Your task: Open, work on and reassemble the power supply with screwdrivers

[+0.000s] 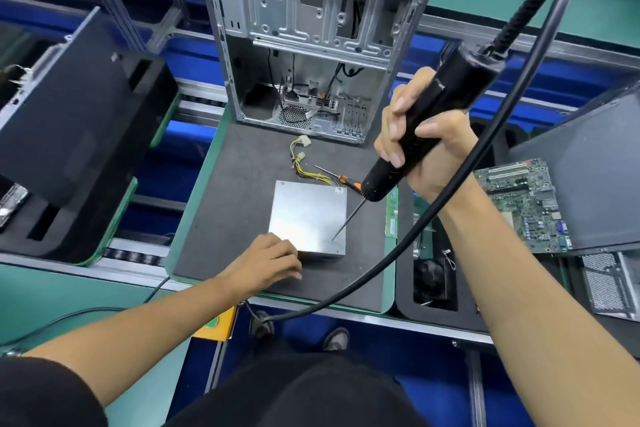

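Electronics assembly line, probably: conveyor rollers (138, 255), open PC case (311, 38), loose motherboard (523, 201)

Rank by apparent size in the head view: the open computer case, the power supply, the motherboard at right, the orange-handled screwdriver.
1. Open computer case, largest.
2 and 3. Power supply and motherboard look about alike; the motherboard is partly covered, so no ranking.
4. Orange-handled screwdriver, smallest, partly hidden behind the electric screwdriver.
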Demonstrator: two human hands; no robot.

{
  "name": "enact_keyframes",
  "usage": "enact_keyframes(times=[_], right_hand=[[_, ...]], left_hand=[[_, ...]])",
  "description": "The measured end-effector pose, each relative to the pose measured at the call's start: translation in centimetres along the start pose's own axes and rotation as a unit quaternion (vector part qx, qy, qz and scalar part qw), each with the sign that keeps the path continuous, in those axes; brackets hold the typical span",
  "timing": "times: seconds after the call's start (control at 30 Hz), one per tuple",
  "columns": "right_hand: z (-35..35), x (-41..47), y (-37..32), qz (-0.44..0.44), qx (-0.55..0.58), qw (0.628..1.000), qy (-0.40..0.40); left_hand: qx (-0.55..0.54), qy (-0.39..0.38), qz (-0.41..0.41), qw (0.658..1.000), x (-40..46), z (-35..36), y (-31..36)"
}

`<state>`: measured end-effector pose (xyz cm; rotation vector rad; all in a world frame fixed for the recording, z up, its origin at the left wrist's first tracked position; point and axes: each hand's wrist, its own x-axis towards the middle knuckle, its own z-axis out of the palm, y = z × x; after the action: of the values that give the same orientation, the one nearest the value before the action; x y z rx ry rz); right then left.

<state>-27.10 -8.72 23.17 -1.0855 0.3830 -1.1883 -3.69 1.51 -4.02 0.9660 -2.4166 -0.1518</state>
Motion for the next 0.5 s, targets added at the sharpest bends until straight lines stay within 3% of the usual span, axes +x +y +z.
enact_keyframes(times=[0.1,0.2,0.37,0.43,0.5], right_hand=[[-0.1,0.3,0.2,0.001,0.016,1.0,-0.01],[0.1,1.1,0.6,-0.01,0.031,0.999,-0.037],[2.4,3.3,2.0,-0.024,-0.066,0.988,-0.138],[4.2,4.4,2.7,-0.02,-0.164,0.969,-0.186],[6.8,5.4,3.7,-0.053,-0.297,0.915,-0.267]], left_hand=[[-0.008,0.028,-0.048,0.998,0.2,-0.8,-0.4],[-0.123,0.053,-0.183,0.974,1.3,-3.0,0.3],[-0.398,0.129,-0.345,0.84,5.2,-9.8,1.2],[-0.481,0.105,-0.378,0.784,5.7,-13.5,0.4],[-0.537,0.03,-0.411,0.736,4.5,-17.3,-0.5]])
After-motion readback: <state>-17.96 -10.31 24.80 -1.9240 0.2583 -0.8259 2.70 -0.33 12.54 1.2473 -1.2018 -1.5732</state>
